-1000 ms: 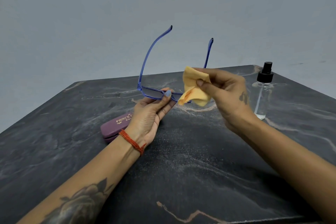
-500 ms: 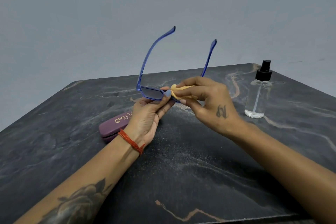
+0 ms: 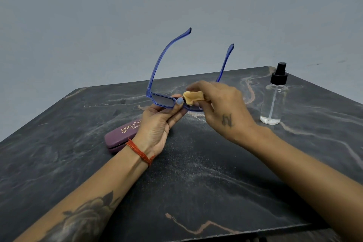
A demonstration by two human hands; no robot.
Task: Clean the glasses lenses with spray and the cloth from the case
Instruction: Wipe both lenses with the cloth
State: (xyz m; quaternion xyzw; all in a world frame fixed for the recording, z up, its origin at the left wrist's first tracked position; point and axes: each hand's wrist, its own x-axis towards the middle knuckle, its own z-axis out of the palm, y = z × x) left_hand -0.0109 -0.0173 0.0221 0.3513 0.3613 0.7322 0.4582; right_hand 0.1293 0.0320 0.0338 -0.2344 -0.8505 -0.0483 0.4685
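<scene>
A closed, plum-coloured hard glasses case (image 3: 119, 136) with gold lettering lies on the dark marble-patterned tabletop (image 3: 196, 182), partly hidden behind the left wrist, which wears a red thread band (image 3: 140, 152). Just right of the case, the left hand (image 3: 159, 124) is raised above the table and grips the translucent blue plastic-framed glasses (image 3: 163, 101) at the bridge, thumb on the near side and fingers curled around the frame. The glasses are held lenses-down, front edge toward the person, with both temple arms unfolded and pointing up and away; the lenses look grey and tinted. Further right of the case, the right hand (image 3: 222, 108) pinches a small bunched yellow microfibre cloth (image 3: 193, 96) and presses it on the lens on its own side, covering most of it. Farthest right, well apart from the case, a clear plastic spray bottle (image 3: 274, 102) with a black pump top stands upright on the table, holding only a little liquid at the bottom.
</scene>
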